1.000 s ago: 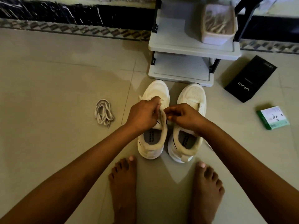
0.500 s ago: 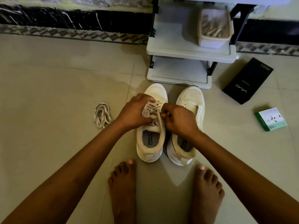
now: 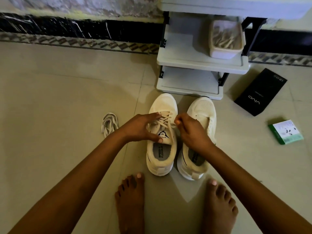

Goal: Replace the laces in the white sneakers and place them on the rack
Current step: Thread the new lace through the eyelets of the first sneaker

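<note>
Left hand (image 3: 140, 128) sliding back onto tongue, steadying left sneaker (image 3: 162, 132); right hand (image 3: 189, 130) pinching lace (image 3: 166, 121), pulling rightward across shoe's long axis.

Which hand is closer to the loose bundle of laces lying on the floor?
Left. The left hand rests on the laced sneaker, just right of the bundle of laces. The right hand is beyond that sneaker, farther away.
</note>
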The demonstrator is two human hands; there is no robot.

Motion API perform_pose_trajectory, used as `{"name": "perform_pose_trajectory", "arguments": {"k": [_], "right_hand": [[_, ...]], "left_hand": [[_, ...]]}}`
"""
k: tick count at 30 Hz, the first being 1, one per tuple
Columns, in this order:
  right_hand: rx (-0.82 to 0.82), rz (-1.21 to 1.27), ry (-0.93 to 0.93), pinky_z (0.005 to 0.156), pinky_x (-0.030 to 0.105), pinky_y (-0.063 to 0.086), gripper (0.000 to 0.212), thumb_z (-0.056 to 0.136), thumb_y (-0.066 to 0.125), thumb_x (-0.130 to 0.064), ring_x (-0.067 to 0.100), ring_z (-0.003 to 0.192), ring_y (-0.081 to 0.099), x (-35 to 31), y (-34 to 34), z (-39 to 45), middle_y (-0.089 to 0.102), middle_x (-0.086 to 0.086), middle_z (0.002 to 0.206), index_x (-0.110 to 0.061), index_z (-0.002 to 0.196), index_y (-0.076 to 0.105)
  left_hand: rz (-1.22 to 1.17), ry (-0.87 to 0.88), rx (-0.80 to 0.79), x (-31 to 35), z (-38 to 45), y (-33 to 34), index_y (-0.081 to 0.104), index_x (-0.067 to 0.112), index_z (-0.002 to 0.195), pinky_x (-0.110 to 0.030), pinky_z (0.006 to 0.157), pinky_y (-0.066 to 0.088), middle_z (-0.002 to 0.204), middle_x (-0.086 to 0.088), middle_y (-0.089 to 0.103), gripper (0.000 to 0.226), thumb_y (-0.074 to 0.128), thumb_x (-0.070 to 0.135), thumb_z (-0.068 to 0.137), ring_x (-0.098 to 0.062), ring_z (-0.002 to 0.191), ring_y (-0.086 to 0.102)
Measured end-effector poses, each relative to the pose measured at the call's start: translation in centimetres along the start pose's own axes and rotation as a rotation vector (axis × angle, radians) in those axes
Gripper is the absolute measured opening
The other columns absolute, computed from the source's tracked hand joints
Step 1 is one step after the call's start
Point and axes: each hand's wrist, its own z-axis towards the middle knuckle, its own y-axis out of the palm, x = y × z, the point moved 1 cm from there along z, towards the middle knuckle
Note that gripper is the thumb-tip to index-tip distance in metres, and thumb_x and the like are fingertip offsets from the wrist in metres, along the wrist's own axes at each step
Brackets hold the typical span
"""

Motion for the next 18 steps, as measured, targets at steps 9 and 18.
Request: {"name": "perform_pose_trajectory", "arguments": {"k": [9,18], "right_hand": [[-0.102,-0.334,-0.129,0.077,0.027,0.031,0.024,0.097,0.046,-0.025,0.027,0.102,0.046,0.1,-0.7,0.4,0.049,0.011,0.101,-0.006,0.106,0.060],[-0.049,0.826,0.171,0.069,0.032,0.048,0.019,0.101,0.035,-0.028,0.016,0.066,0.050,-3.0,-4.8,0.1,0.053,0.000,0.072,-0.018,0.088,0.045]], "left_hand": [[0.068,-0.032,-0.002,0.2,0.4,0.4,0.034,0.024,0.145,-0.027,0.105,0.031,0.148,0.001,0.040,0.094,0.082,0.041,0.066,-0.017,0.133,0.039],[0.041,-0.044,-0.044,-0.1,0.4,0.4,0.034,0.026,0.145,-0.029,0.106,0.031,0.148,0.001,0.040,0.092,0.080,0.043,0.067,-0.017,0.134,0.038]]}}
